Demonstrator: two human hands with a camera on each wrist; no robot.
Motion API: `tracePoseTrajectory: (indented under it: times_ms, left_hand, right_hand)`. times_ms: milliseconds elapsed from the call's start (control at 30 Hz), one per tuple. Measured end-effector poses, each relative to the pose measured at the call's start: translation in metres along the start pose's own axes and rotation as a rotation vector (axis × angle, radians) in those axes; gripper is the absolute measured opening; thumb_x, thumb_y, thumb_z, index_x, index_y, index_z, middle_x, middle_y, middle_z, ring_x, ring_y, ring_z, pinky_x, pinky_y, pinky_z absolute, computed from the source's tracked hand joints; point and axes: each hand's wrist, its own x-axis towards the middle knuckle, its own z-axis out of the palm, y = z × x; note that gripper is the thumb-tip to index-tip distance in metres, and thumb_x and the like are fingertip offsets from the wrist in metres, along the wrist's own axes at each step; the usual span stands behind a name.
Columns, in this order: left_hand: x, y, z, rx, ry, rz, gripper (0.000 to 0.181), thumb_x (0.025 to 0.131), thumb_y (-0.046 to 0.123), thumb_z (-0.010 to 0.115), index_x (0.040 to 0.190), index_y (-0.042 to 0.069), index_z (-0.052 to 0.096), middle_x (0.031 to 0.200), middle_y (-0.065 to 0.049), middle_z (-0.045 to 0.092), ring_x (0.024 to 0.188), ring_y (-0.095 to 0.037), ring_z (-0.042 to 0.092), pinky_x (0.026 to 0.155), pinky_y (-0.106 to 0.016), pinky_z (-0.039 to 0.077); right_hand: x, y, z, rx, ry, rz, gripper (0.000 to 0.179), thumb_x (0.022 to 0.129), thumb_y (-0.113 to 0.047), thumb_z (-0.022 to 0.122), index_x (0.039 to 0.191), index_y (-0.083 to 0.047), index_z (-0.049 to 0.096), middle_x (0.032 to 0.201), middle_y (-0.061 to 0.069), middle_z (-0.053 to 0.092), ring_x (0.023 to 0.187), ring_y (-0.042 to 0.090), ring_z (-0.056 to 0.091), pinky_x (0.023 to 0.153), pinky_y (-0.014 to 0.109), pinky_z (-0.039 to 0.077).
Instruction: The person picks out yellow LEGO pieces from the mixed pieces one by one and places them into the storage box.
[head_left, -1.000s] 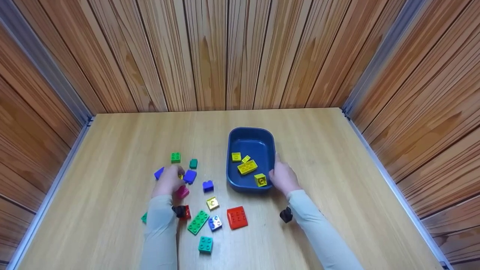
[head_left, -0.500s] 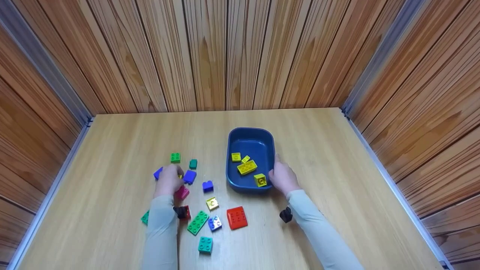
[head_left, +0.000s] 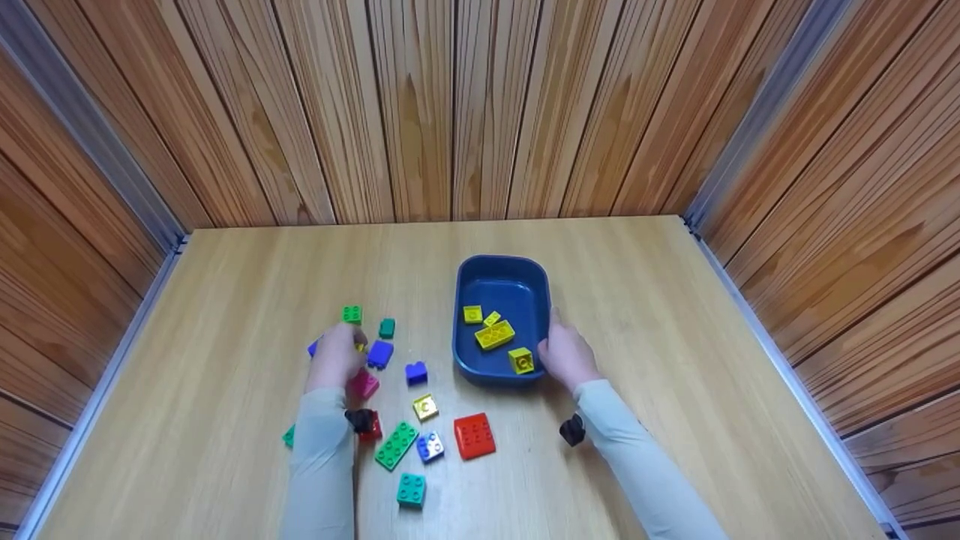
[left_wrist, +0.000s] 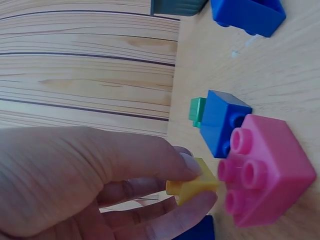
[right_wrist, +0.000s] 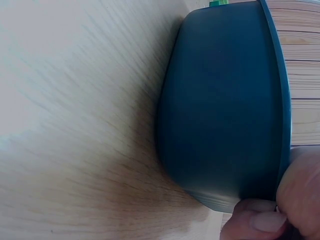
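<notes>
My left hand pinches a small yellow toy brick between thumb and fingers, low among the loose bricks. A pink brick lies beside those fingertips, with a blue brick just past it in the left wrist view. My right hand grips the right rim of a dark blue tray; in the right wrist view a thumb and a finger sit on either side of the rim. Inside the tray lie several yellow bricks, among them a long one.
In front of the tray lie a red brick, a long green brick, a yellow brick and a teal brick. A bright green brick lies beyond my left hand. Wood-panelled walls enclose the table.
My left hand has shifted very slightly, staying over the same spot with the yellow brick. My right hand and the tray have not moved.
</notes>
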Motion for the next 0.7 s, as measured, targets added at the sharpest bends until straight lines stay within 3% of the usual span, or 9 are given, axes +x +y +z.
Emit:
tracePoseTrajectory:
  times_ms: [133,233,333,500,700]
  left_hand:
    - [-0.003,0.003,-0.004,-0.008,0.009,0.016,0.030,0.092,0.001,0.059,0.122,-0.002,0.060,0.117,-0.021,0.059,0.100,-0.032,0.056,0.084,-0.044,0.049]
    - [-0.007,0.008,-0.008,-0.034,-0.001,0.009,0.035,0.092,0.002,0.060,0.127,0.000,0.057,0.122,-0.020,0.056,0.105,-0.033,0.055,0.087,-0.047,0.048]
    - [-0.010,0.015,-0.011,-0.045,-0.001,0.012,0.038,0.091,0.001,0.060,0.129,0.002,0.056,0.126,-0.019,0.055,0.107,-0.034,0.054,0.089,-0.047,0.048]
    - [-0.012,0.028,-0.014,0.034,0.042,0.107,0.035,0.090,-0.003,0.058,0.124,-0.002,0.059,0.124,-0.022,0.057,0.102,-0.032,0.056,0.086,-0.044,0.049]
    - [-0.011,0.045,-0.015,0.072,0.086,0.187,0.031,0.087,-0.007,0.058,0.117,-0.004,0.063,0.116,-0.022,0.061,0.101,-0.032,0.059,0.086,-0.045,0.050]
  right_hand:
    - [0.000,0.000,0.001,0.009,0.002,-0.001,0.066,0.094,-0.011,0.053,0.148,0.005,0.019,0.102,0.023,0.064,0.072,0.024,0.061,0.070,0.039,0.053]
    - [0.000,0.001,0.001,0.003,0.010,-0.011,0.066,0.093,-0.011,0.053,0.148,0.006,0.020,0.108,0.025,0.063,0.075,0.025,0.061,0.073,0.041,0.053]
    - [0.000,0.001,0.001,-0.006,0.019,-0.020,0.067,0.092,-0.010,0.053,0.148,0.006,0.020,0.099,0.024,0.064,0.071,0.025,0.060,0.067,0.040,0.052]
    - [-0.001,0.002,0.001,-0.036,0.045,-0.032,0.066,0.090,-0.010,0.055,0.145,0.009,0.025,0.081,0.019,0.062,0.064,0.026,0.058,0.059,0.041,0.050]
    - [-0.001,0.002,0.001,-0.038,0.037,-0.027,0.065,0.090,-0.011,0.054,0.145,0.010,0.025,0.081,0.018,0.062,0.064,0.026,0.058,0.060,0.041,0.050]
